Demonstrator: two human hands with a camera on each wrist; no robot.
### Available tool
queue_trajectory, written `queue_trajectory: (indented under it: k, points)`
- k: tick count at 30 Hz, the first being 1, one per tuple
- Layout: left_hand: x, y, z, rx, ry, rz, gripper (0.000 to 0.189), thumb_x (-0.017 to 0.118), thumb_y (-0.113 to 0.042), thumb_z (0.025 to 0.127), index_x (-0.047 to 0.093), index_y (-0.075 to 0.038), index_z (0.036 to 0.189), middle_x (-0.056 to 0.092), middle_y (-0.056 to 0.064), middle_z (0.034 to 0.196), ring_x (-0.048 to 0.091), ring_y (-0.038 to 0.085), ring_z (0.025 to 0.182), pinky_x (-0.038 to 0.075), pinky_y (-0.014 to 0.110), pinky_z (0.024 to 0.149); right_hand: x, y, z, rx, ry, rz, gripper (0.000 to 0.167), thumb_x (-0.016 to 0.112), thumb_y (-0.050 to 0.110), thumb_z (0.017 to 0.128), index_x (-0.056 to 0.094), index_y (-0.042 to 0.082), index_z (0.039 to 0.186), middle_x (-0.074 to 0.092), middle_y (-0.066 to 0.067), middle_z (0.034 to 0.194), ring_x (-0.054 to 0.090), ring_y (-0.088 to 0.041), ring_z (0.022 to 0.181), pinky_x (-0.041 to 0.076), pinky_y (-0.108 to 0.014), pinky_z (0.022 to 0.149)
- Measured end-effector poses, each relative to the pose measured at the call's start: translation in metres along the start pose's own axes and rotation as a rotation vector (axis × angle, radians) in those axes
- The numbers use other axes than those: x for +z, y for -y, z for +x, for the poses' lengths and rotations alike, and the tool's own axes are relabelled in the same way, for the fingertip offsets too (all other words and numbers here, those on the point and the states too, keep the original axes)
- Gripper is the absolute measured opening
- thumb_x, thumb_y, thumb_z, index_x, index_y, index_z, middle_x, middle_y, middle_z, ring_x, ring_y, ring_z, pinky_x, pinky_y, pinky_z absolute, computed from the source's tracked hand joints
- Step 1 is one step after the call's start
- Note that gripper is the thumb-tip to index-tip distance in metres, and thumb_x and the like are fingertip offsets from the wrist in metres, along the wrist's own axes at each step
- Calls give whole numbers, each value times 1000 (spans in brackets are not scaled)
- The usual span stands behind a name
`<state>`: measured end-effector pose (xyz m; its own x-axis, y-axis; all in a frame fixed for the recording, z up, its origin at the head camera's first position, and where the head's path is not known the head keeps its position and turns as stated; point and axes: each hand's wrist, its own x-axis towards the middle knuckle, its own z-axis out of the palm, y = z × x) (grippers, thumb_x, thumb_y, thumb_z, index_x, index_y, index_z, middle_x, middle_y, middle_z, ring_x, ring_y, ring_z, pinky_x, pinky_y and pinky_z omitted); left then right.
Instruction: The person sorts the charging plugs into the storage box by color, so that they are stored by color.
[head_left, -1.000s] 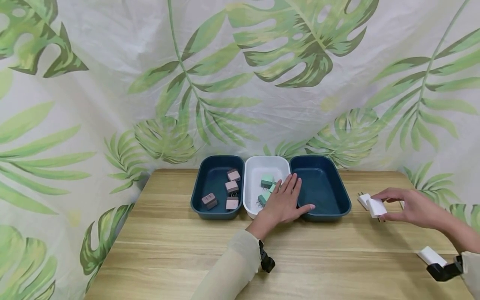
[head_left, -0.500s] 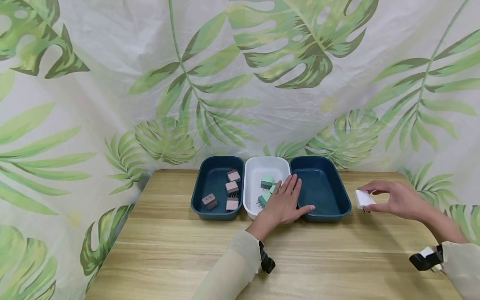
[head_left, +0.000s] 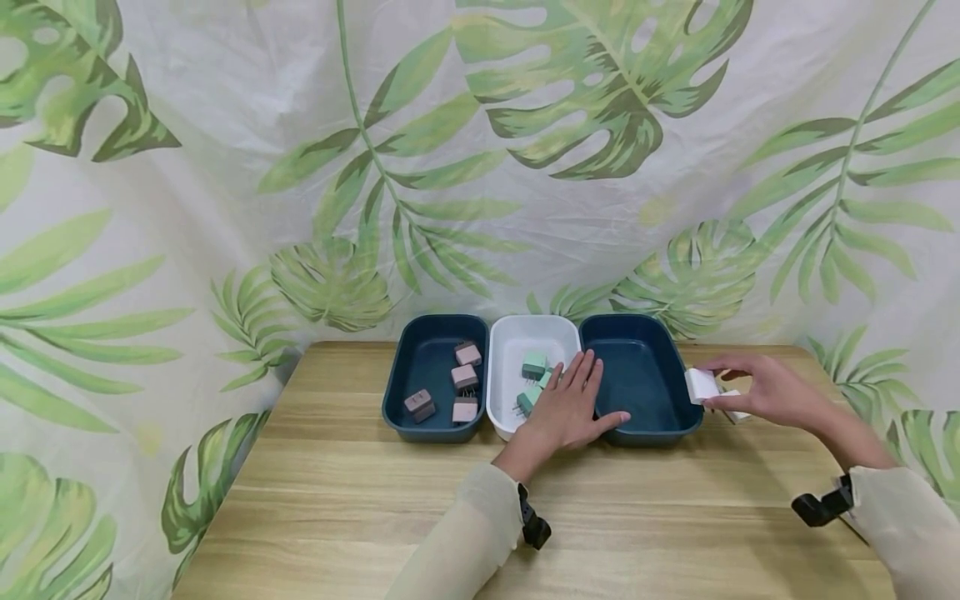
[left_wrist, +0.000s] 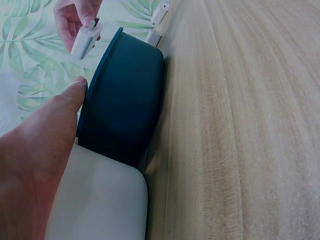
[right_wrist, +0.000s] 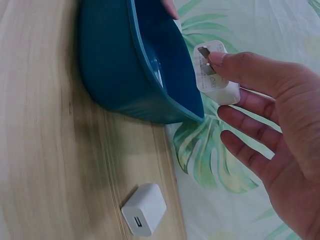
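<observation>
My right hand (head_left: 780,396) pinches a white USB wall charger (head_left: 702,386) between thumb and fingers at the right rim of the right-hand dark blue bin (head_left: 633,432). In the right wrist view, the metal prongs of this charger (right_wrist: 212,75) show beside the thumb. My left hand (head_left: 566,408) lies with spread, straight fingers over the adjoining rims of the white bin (head_left: 517,327) and that blue bin, holding nothing. It covers part of the green chargers (head_left: 535,364) in the white bin. The right-hand blue bin's visible floor is bare.
Another white charger (right_wrist: 144,210) lies on the wooden table (head_left: 360,517) right of the bins, partly behind my right hand in the head view. The left dark blue bin (head_left: 420,433) holds several pink and brown chargers (head_left: 465,377). A leaf-patterned cloth (head_left: 420,167) hangs behind the table.
My right hand has carried the white charger leftward, from above the other charger on the table to the right bin's rim. My left hand has stayed in place.
</observation>
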<state>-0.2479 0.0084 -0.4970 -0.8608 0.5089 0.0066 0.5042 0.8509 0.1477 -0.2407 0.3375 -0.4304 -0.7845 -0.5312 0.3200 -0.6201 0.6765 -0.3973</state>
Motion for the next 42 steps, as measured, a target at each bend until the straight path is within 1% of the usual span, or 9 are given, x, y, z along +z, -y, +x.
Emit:
queue_trajectory:
  k: [5,8,12,14,19,21,28,36,42]
  points:
    - [-1,0,-1,-7,7,9,98,28,-82,101,12,-17,172,5,3,179,0,19,165,10,45,133,7,0,10,-14,-10,34,42,96,14,77,79,7,116,78,2,107,70,-9,90,63,-36,79]
    - [-1,-1,0,-12,9,13,98,28,-82,101,12,-17,172,4,2,179,0,18,165,10,45,133,11,-1,15,-13,-1,48,43,95,14,79,79,6,118,79,-1,110,70,-10,91,63,-36,80]
    - [0,-1,0,-8,5,17,98,28,-82,101,12,-16,172,6,3,179,1,19,165,11,45,133,17,-2,21,-6,6,65,43,94,12,80,78,5,119,79,-4,112,69,-8,92,64,-41,81]
    - [0,-1,0,-4,3,18,98,29,-81,101,13,-16,172,7,4,179,1,19,165,11,45,133,19,-2,24,-5,8,76,42,93,11,81,78,4,119,78,-6,113,69,-10,93,64,-44,81]
    - [1,-1,1,-6,4,20,98,28,-82,101,14,-15,172,7,4,179,1,19,165,10,45,133,21,-1,30,-1,27,85,41,92,12,82,77,2,119,77,-11,115,72,-23,93,63,-48,82]
    - [1,-1,1,-8,5,21,98,28,-82,101,14,-15,172,6,3,179,1,19,165,10,44,133,23,-2,33,6,41,85,41,92,12,83,77,1,120,77,-12,116,73,-25,93,63,-50,82]
    - [1,-1,2,-9,14,23,98,29,-82,101,12,-16,172,4,3,180,-1,19,165,8,45,133,29,-10,44,44,62,37,44,91,15,84,76,1,123,77,-11,114,71,-26,97,60,-57,87]
    - [0,-1,1,-4,10,26,98,27,-82,101,13,-15,172,7,4,179,1,19,165,11,45,133,35,-18,55,50,74,54,45,91,13,85,75,-3,124,77,-14,113,72,-34,99,59,-60,87]
    - [-1,-1,0,-1,1,22,98,27,-82,101,14,-15,172,7,4,179,2,19,165,11,45,133,37,-22,63,78,83,62,44,90,13,86,75,-3,124,77,-15,112,72,-35,100,59,-59,88]
